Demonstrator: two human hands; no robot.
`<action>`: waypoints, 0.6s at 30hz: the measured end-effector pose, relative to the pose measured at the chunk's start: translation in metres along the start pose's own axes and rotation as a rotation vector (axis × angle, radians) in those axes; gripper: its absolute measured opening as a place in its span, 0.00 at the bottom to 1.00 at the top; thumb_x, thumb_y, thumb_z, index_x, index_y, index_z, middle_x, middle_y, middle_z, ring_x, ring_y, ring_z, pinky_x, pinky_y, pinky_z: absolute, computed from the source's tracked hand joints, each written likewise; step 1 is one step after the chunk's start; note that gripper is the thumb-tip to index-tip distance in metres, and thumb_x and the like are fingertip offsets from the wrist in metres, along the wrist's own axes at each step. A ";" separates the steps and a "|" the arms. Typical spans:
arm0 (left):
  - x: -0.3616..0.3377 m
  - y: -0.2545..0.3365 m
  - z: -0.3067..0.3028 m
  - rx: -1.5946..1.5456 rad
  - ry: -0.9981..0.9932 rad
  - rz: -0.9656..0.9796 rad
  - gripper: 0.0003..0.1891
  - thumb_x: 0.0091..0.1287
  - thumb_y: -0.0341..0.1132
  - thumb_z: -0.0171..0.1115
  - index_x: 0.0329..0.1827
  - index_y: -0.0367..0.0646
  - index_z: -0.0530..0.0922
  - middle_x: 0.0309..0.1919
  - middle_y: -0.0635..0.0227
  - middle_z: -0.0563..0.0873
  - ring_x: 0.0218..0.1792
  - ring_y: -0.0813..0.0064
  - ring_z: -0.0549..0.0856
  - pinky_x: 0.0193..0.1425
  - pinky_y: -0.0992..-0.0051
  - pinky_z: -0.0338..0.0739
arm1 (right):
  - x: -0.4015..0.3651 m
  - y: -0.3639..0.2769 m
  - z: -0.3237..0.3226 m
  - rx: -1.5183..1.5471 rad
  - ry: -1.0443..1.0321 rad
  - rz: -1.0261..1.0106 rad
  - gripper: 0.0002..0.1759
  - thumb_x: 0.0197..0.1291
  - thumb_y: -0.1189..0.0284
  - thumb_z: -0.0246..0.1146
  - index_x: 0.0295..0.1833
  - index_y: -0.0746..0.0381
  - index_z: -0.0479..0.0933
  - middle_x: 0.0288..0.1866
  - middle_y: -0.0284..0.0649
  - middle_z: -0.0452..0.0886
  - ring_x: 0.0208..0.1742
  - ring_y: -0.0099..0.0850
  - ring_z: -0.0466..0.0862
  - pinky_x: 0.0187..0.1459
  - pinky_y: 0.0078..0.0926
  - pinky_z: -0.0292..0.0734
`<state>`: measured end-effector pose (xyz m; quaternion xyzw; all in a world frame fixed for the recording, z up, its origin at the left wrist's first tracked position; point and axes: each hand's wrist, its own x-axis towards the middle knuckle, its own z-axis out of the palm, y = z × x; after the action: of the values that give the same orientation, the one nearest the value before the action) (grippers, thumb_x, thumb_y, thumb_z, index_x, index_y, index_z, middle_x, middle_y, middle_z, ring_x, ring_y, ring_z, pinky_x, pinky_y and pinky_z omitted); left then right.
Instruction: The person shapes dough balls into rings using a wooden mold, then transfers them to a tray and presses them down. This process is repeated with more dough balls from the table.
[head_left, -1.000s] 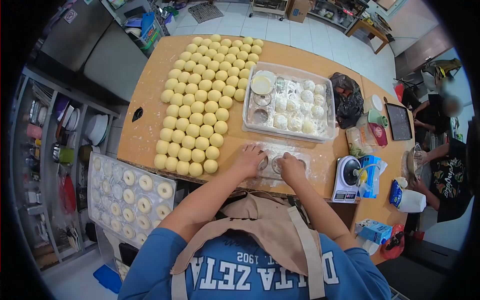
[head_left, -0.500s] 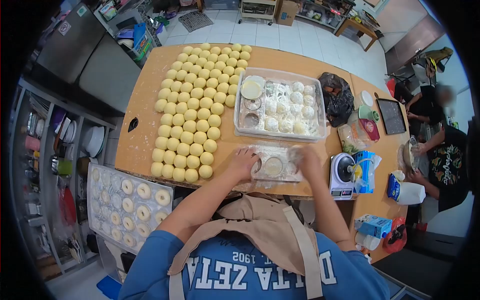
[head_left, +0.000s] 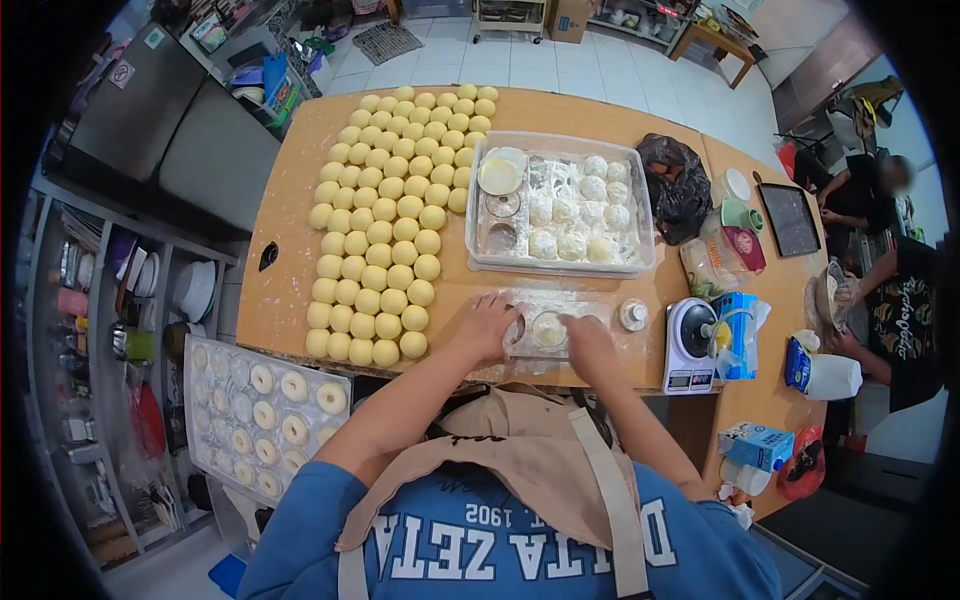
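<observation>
My left hand (head_left: 487,326) rests at the left end of a floured white board (head_left: 532,351), its fingers curved round a dark-rimmed ring (head_left: 515,327). On the board lies a flat floured dough round (head_left: 548,329) with a raised rim. My right hand (head_left: 592,347) is closed, with its fingertips at the right edge of the dough round; the fingers are partly hidden. To its right a small floury white round object (head_left: 633,314) stands on the table.
Many yellow dough balls (head_left: 375,277) stand in rows on the left. Ahead is a plastic tub (head_left: 560,266) of floured balls. A kitchen scale (head_left: 690,345), black bag (head_left: 672,190) and blue carton (head_left: 738,335) are to the right. Ring-shaped dough sits on a tray (head_left: 215,440). Another person (head_left: 905,300) works far right.
My right hand has put down the floury round object at the right and moved left and down to the dough round. My left hand stays at the ring.
</observation>
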<state>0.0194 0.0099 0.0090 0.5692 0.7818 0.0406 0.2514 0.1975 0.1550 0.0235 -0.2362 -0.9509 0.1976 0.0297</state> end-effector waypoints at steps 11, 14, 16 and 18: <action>0.000 -0.005 0.005 -0.019 0.039 0.031 0.57 0.34 0.48 0.83 0.73 0.55 0.63 0.69 0.58 0.66 0.72 0.53 0.62 0.76 0.51 0.53 | 0.000 -0.008 0.018 -0.086 -0.122 -0.084 0.17 0.59 0.77 0.53 0.55 0.62 0.70 0.35 0.44 0.84 0.46 0.41 0.81 0.45 0.43 0.73; 0.002 -0.003 0.005 -0.013 0.033 0.031 0.55 0.36 0.46 0.83 0.72 0.54 0.63 0.69 0.57 0.66 0.71 0.52 0.63 0.76 0.50 0.52 | 0.001 -0.010 0.018 -0.124 -0.134 -0.086 0.16 0.60 0.75 0.53 0.55 0.62 0.70 0.35 0.45 0.84 0.45 0.42 0.81 0.44 0.44 0.73; 0.002 -0.002 0.004 -0.013 0.021 0.033 0.53 0.37 0.45 0.82 0.72 0.54 0.64 0.69 0.56 0.66 0.71 0.51 0.63 0.76 0.49 0.52 | 0.002 -0.008 0.025 -0.152 -0.128 -0.100 0.13 0.64 0.72 0.53 0.53 0.62 0.71 0.34 0.48 0.82 0.43 0.45 0.81 0.43 0.45 0.73; 0.005 0.003 0.007 0.026 0.014 0.035 0.51 0.39 0.44 0.81 0.72 0.54 0.64 0.68 0.55 0.66 0.71 0.51 0.63 0.75 0.45 0.52 | 0.005 -0.008 0.030 -0.171 -0.152 -0.091 0.12 0.66 0.70 0.53 0.52 0.62 0.71 0.32 0.48 0.82 0.43 0.44 0.81 0.43 0.46 0.72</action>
<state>0.0236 0.0136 0.0025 0.5857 0.7739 0.0386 0.2379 0.1846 0.1397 -0.0011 -0.1790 -0.9735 0.1317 -0.0537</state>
